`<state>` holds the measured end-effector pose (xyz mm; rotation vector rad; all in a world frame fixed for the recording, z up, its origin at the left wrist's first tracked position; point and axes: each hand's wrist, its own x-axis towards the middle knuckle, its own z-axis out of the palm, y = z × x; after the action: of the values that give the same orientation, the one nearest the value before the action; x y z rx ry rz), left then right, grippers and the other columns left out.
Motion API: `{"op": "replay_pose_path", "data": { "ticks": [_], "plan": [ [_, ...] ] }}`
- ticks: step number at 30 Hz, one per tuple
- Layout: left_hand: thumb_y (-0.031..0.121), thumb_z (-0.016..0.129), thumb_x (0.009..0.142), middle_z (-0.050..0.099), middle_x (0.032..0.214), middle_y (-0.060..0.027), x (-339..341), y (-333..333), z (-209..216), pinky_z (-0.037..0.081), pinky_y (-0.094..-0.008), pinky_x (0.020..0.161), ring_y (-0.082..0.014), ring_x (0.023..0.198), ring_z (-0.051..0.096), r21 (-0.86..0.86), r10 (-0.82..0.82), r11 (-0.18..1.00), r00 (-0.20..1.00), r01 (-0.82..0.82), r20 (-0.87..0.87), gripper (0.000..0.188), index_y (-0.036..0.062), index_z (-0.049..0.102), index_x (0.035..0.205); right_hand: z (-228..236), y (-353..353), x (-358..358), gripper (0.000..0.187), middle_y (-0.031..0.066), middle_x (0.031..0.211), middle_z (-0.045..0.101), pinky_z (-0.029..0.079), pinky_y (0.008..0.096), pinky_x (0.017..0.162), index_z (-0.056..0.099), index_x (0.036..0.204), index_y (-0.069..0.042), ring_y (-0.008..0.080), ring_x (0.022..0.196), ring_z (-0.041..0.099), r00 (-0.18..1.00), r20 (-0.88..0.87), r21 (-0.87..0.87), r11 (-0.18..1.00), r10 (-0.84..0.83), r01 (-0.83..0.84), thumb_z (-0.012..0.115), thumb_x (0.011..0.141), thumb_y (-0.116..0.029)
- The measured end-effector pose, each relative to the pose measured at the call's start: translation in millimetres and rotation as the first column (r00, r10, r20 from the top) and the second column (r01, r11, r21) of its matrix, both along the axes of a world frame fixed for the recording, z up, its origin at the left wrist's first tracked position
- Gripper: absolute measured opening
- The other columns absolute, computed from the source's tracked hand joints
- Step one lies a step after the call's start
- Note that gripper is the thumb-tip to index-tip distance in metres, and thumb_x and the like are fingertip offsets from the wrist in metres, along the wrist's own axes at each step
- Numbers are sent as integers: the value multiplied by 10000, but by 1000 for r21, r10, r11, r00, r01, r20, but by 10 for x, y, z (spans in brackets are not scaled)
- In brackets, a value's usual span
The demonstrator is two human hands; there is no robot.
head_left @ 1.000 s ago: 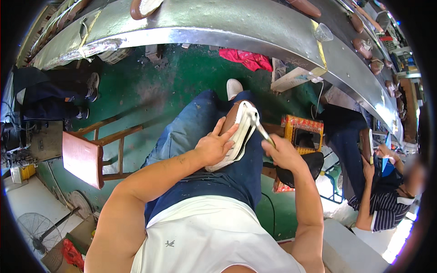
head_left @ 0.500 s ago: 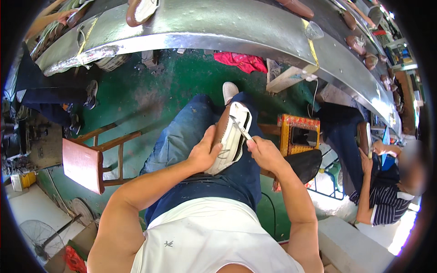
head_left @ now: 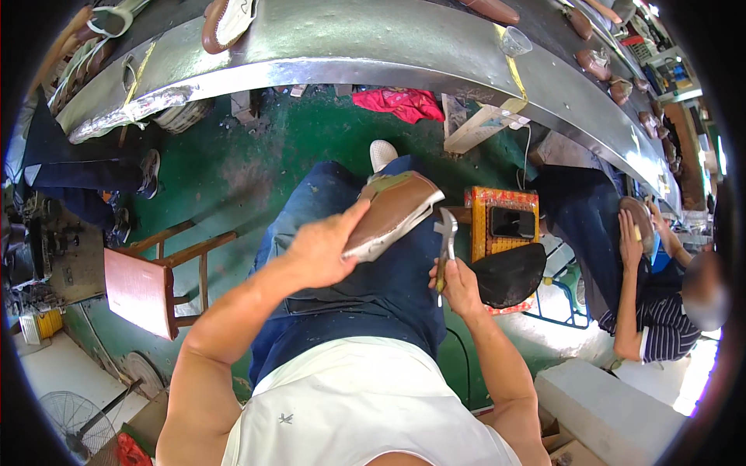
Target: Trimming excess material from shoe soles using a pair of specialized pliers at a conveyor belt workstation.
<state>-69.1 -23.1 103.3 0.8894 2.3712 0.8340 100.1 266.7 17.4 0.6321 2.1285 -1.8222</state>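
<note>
My left hand (head_left: 320, 250) is closed around the heel end of a brown leather shoe (head_left: 396, 203) above my lap. The brown side of the shoe faces up, its toe points to the upper right, and a pale edge shows along its lower side. To the right of the shoe, my right hand (head_left: 461, 287) grips metal pincers (head_left: 447, 227) with their curved head pointing up. A small gap separates the pincers from the shoe.
A long metal bench (head_left: 373, 50) curves across the far side, bearing several brown shoes. A wooden stool (head_left: 140, 291) stands at left. At right are an orange-framed seat with a phone (head_left: 511, 223) and a co-worker (head_left: 660, 326) holding a shoe.
The shoe has been turned over from its white underside to its brown upper, toe swung right. My right hand has drawn the tool off it and turned the tool's head upward.
</note>
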Motion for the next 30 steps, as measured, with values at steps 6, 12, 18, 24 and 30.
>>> {"op": "replay_pose_path", "data": {
  "ticks": [6,12,18,24,30],
  "plan": [
    [28,871,664,703,1158,-167,-465,235,945,552,-399,872,-329,1010,696,427,-89,898,994,106,-59,972,89,371,1495,1,28,145,477,102,962,687,537,301,713,579,1190,80,162,783,669,987,84,-184,971,-139,152,465,1082,-371],
    [196,864,761,699,1125,-162,-745,824,160,553,-336,815,-206,927,676,126,97,981,935,-148,342,768,37,496,1417,276,-79,89,300,68,956,685,537,316,723,586,1221,40,157,785,650,999,25,-81,996,-30,32,586,993,-155],
    [261,782,854,720,1109,-215,37,167,-942,555,-385,865,-309,971,721,410,154,886,972,-214,176,497,-43,667,1229,674,-68,-51,343,200,983,675,522,415,795,581,1268,-26,334,888,676,889,163,202,868,427,-454,624,967,-186],
    [17,683,824,705,914,-193,291,215,-690,572,-396,753,-372,833,697,454,385,836,919,-309,-84,177,-22,714,994,717,-169,-300,445,305,1114,643,486,490,950,532,1301,70,463,1073,626,797,-60,438,733,601,-520,617,952,-194],
    [-22,689,813,706,897,-179,394,259,-580,566,-388,695,-351,797,698,506,340,833,928,-221,-154,104,-8,704,915,1411,-265,-919,328,298,1056,664,495,519,912,592,1101,68,466,1020,635,605,306,368,494,735,-788,598,950,-222]
  ]
}}
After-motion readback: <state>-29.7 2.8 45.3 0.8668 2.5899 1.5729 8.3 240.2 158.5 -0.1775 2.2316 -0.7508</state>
